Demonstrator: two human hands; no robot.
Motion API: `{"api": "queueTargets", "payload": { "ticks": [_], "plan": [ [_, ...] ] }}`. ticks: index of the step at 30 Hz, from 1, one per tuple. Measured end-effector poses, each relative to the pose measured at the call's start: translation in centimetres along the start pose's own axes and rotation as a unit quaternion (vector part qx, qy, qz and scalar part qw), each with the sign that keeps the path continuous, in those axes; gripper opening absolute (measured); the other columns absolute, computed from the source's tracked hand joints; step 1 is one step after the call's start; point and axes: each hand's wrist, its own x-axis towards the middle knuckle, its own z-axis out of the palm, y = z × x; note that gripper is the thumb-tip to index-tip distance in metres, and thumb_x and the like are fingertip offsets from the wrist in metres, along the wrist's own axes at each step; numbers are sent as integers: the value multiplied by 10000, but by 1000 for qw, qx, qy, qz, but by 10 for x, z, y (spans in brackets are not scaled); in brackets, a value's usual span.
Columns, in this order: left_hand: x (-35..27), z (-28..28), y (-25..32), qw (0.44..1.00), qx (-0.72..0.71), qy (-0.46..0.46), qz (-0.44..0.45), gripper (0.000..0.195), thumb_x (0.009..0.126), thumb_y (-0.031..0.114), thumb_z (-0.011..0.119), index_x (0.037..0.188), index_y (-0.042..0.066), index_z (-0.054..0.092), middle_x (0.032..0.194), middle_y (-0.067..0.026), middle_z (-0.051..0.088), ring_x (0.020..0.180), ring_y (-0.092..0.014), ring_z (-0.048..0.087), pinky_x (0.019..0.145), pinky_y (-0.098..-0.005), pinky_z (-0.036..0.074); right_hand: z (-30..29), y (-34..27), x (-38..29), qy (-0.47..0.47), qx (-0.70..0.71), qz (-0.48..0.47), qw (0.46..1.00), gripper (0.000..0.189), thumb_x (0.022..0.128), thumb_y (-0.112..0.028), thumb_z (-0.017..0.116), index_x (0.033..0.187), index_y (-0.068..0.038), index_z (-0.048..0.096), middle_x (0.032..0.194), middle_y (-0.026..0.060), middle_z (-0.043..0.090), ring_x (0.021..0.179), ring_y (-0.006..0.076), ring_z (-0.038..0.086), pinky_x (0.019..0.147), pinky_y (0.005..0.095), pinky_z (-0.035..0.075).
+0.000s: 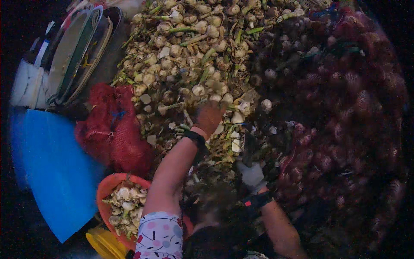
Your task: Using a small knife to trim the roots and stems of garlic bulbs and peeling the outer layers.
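Observation:
My left hand (211,117), in a dirty brown glove, reaches into the near edge of a large heap of garlic bulbs (175,51) with stems attached; its fingers are blurred among the bulbs, and whether they grip one is unclear. Lower right, my right hand (252,174), in a pale grey glove, is closed around a dark flat blade (248,147), perhaps a knife, that points away from me. Cut stems and husks (226,155) lie between the hands. Below my left forearm, an orange-red basin (103,191) holds trimmed garlic bulbs (126,202).
Red mesh sacks filled with bulbs (323,158) line the right side. At left lie a crumpled red mesh sack (113,132), a blue panel (58,162) and several stacked oval containers (82,51). A yellow object (105,244) sits beside the basin.

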Motion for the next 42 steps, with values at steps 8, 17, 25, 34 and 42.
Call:
{"api": "queueTargets", "payload": {
  "ticks": [8, 17, 25, 34, 42],
  "plan": [
    [-110, -29, -19, 781, -623, -31, -22, 591, 788, 250, 806, 1306, 63, 593, 1285, -145, 652, 1209, -308, 612, 1017, -425, 473, -21, -44, -19, 146, -134, -312, 929, 166, 886, -173, 669, 1033, -136, 737, 834, 105, 733, 713, 361, 668, 648, 388, 515],
    [-186, -61, 31, 458, -883, -99, 26, 727, 816, 150, 827, 1430, 35, 455, 1269, -91, 653, 1161, -178, 609, 1019, -350, 471, -50, -130, -60, -59, -321, -326, 887, 533, 769, -219, 676, 1269, -61, 581, 797, 116, 679, 792, 327, 677, 695, 461, 506],
    [-194, -99, 41, 696, -694, -181, 26, 583, 753, 138, 837, 1276, 31, 602, 1242, -94, 665, 1123, -182, 620, 987, -352, 487, -28, -96, -40, 13, -335, -237, 912, 506, 791, -271, 731, 1232, -55, 610, 756, 123, 681, 697, 322, 672, 655, 461, 498],
    [-191, -105, 46, 543, -839, -16, 13, 585, 750, 106, 836, 1281, 57, 597, 1298, -89, 627, 1223, -217, 580, 1082, -404, 430, 4, -54, -37, -40, 131, -340, 930, 369, 930, -246, 676, 1222, -21, 665, 1198, 116, 691, 958, 254, 692, 857, 401, 547],
    [-234, -83, 47, 685, -721, 82, -60, 514, 775, 107, 788, 1258, 83, 613, 1273, -82, 623, 1180, -263, 596, 1075, -416, 427, -37, -123, -57, 10, 213, -163, 963, 273, 987, -280, 628, 1053, -31, 717, 797, 64, 713, 721, 162, 662, 666, 356, 510]
  ]
}}
